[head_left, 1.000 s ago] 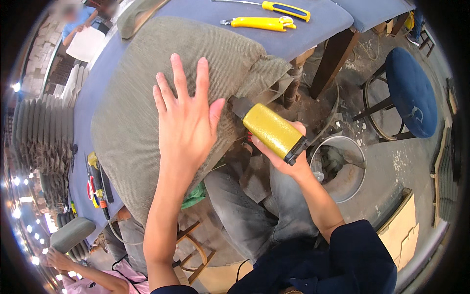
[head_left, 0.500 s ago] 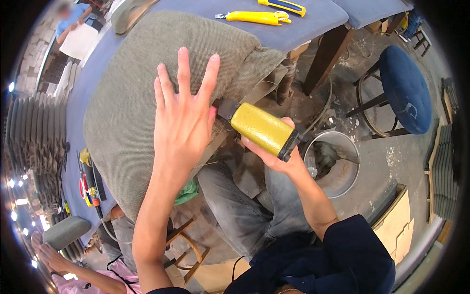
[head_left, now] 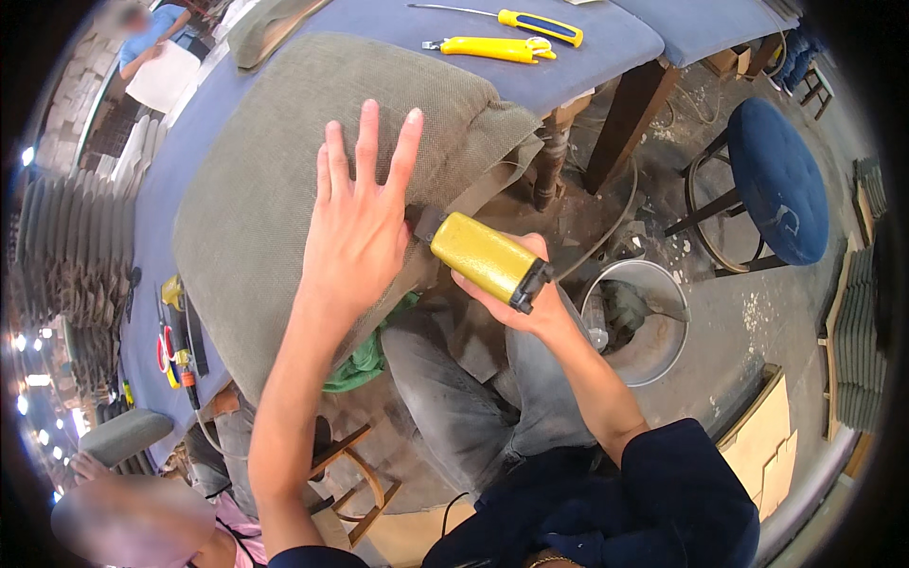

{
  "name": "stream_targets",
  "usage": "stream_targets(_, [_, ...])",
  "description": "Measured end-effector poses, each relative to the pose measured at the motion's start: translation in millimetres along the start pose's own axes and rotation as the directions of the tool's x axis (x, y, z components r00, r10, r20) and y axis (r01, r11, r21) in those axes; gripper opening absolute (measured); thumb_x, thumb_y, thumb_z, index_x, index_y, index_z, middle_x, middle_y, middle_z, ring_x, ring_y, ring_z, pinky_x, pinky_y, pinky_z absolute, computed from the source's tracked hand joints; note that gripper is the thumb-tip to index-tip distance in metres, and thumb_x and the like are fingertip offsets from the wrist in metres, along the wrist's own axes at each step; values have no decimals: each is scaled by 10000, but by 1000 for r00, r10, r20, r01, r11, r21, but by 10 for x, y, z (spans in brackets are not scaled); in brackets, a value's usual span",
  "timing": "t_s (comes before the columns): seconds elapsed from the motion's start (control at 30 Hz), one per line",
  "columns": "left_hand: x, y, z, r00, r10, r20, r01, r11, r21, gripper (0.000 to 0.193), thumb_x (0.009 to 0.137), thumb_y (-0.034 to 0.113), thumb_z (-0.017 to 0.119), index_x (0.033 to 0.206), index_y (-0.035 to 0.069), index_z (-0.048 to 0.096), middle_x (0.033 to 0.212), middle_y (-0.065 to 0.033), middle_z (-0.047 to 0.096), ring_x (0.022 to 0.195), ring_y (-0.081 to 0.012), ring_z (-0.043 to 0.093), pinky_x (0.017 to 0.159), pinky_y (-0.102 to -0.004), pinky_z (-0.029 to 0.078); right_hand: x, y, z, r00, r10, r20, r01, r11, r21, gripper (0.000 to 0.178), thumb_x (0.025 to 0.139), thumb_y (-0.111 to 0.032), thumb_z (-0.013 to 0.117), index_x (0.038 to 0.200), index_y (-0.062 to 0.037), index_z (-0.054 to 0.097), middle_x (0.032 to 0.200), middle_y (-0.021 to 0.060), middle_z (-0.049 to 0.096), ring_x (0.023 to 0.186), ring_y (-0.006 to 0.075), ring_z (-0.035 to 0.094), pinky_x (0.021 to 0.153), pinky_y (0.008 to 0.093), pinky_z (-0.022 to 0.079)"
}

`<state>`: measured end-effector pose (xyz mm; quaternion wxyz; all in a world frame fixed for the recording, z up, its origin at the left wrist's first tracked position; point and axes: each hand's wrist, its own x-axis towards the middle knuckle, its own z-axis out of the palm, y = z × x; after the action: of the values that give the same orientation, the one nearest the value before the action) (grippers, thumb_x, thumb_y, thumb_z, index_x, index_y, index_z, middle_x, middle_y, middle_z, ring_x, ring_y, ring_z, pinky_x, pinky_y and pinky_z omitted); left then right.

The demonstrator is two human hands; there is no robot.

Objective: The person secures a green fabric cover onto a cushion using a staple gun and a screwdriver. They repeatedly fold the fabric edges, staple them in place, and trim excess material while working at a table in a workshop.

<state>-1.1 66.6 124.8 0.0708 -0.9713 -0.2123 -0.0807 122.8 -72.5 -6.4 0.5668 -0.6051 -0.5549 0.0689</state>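
Note:
A large seat cushion [head_left: 256, 180] wrapped in grey-green woven fabric lies on the blue-covered table, its edge turned toward me. My left hand [head_left: 355, 227] rests on the fabric, palm down and fingers spread. In my right hand [head_left: 516, 293] is a yellow staple gun [head_left: 485, 260] with black ends, its handle mostly hidden beneath the body. The gun's black nose meets the cushion's edge beside my left thumb; whether it presses on the fabric cannot be made out. Loose fabric [head_left: 516, 151] hangs in folds at the cushion's right corner.
Yellow pliers [head_left: 488, 47] and a screwdriver [head_left: 540, 26] lie beyond the cushion; scissors [head_left: 169, 355] and another staple gun [head_left: 180, 312] lie left. A metal bucket [head_left: 668, 331] and blue stool [head_left: 778, 180] stand right. A co-worker [head_left: 142, 521] sits lower left.
The staple gun and my right hand have moved slightly left along the cushion's edge. My left hand stays spread on the fabric. The co-worker at lower left has leaned further into view.

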Motion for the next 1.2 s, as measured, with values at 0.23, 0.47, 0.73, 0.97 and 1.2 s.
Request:
stream_targets(0.23, [129, -1007, -70, 950, -291, 110, 311, 894, -323, 670, 1061, 445, 445, 1639, 162, 260, 1677, -234, 206, 1557, -464, 128, 1257, -545, 131, 29, -277, -124, 992, 123, 25, -126, 966, 224, 253, 800, -160, 838, 1001, -45, 735, 866, 97, 719, 713, 293, 682, 701, 367, 505])
stream_targets(0.47, [-26, -575, 126, 976, -194, -100, 191, 981, -35, 607, 1097, 481, 332, 1619, 175, 299, 1662, -260, 217, 1501, -549, 203, 1244, -565, 157, 20, -130, 61, 997, -35, -62, 42, 993, 114, 242, 789, -83, 807, 998, 6, 723, 816, 135, 699, 677, 321, 692, 618, 348, 523])
stream_targets(0.73, [-246, -41, 147, 984, -112, -136, 137, 973, 188, 637, 1023, 291, 555, 1609, 212, 317, 1675, -214, 207, 1412, -581, 346, 1170, -597, 337, -177, -61, 122, 978, 193, -75, -181, 973, 145, 247, 823, -185, 843, 1025, -65, 767, 894, 60, 764, 802, 248, 723, 759, 333, 503])
stream_targets(0.97, [-230, -31, 81, 996, -42, -75, 54, 984, 172, 834, 897, 79, 657, 1624, 236, 280, 1684, -188, 200, 1411, -566, 358, 1183, -586, 335, -101, -125, 68, 988, 152, 32, -155, 983, 99, 263, 866, -194, 822, 1095, -77, 767, 1019, 54, 780, 957, 210, 716, 854, 337, 508])
stream_targets(1.2, [-242, -2, 6, 999, -16, -42, 21, 992, 124, 922, 844, 27, 656, 1640, 190, 221, 1681, -202, 180, 1446, -563, 298, 1198, -576, 316, -116, -148, 88, 998, 43, 49, -43, 999, 9, 236, 831, -157, 827, 1048, -78, 779, 986, 62, 785, 877, 245, 738, 733, 361, 511])
